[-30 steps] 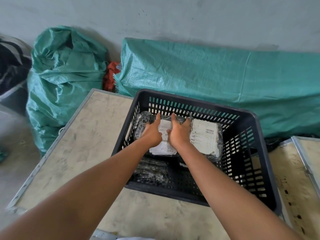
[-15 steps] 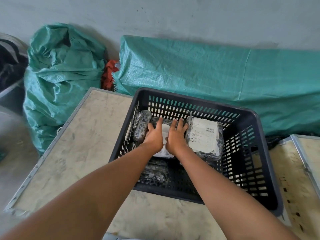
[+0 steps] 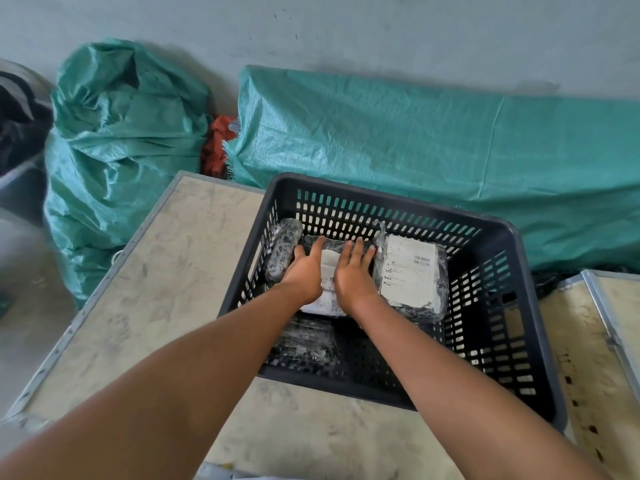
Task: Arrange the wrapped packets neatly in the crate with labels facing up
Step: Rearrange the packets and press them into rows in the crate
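A black slotted crate stands on a worn table. Both my hands are inside it, lying flat on a wrapped packet at the back middle, whose white label faces up. My left hand covers its left side and my right hand its right side, fingers stretched out and apart. To the right lies another packet, label up and touching the middle one. A third packet stands on edge against the crate's left wall. A fourth, dark packet lies nearer me with no label showing.
The table has metal edging, and bare top shows left of and in front of the crate. A second table adjoins on the right. Green woven sacks lean against the wall behind, with a red bag between them.
My hands were gripping the middle packet's far edge and lowering it. Now it lies flat on the crate floor, and my fingers have straightened out on top of it.
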The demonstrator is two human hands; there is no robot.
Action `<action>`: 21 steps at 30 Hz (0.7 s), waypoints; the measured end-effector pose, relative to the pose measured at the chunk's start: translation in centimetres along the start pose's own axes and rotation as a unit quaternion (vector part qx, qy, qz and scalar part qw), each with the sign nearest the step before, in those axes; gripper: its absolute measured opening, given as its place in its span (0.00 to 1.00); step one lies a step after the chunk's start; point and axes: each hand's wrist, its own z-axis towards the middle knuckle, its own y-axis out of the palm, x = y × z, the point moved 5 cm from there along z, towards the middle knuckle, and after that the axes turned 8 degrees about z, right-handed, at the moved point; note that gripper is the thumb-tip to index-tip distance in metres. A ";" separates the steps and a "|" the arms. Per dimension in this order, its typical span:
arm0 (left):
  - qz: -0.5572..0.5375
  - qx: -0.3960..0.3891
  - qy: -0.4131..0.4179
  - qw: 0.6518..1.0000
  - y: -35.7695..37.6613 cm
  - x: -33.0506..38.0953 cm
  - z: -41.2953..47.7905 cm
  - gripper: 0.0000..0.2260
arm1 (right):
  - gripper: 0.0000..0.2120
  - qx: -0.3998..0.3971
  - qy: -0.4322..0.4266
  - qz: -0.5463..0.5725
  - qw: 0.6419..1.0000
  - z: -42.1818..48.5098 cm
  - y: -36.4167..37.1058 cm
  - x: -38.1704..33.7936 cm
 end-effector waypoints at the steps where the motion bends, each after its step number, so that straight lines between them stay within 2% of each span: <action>1: 0.009 -0.003 -0.005 1.000 0.0 0.1 0.1 0.51 | 0.47 -0.006 0.001 -0.002 1.000 0.2 0.0 -0.1; 5: 0.035 -0.016 -0.033 0.999 0.4 0.4 0.8 0.50 | 0.50 -0.018 -0.002 -0.010 1.000 0.7 0.1 -0.4; 9: 0.050 -0.031 -0.056 0.997 1.0 0.6 1.2 0.51 | 0.47 -0.024 -0.016 -0.023 0.999 0.5 0.1 -0.4; 15: 0.061 -0.019 -0.052 0.997 1.3 0.2 1.4 0.51 | 0.45 0.007 -0.038 -0.025 0.999 0.7 -0.3 -0.4; 18: 0.094 -0.005 -0.054 0.994 0.9 0.6 2.4 0.51 | 0.47 0.011 -0.040 -0.015 0.999 1.6 -1.5 -0.8; 21: 0.090 -0.023 -0.040 0.995 1.2 0.7 2.6 0.53 | 0.52 0.007 0.005 0.021 1.000 1.3 -2.3 1.4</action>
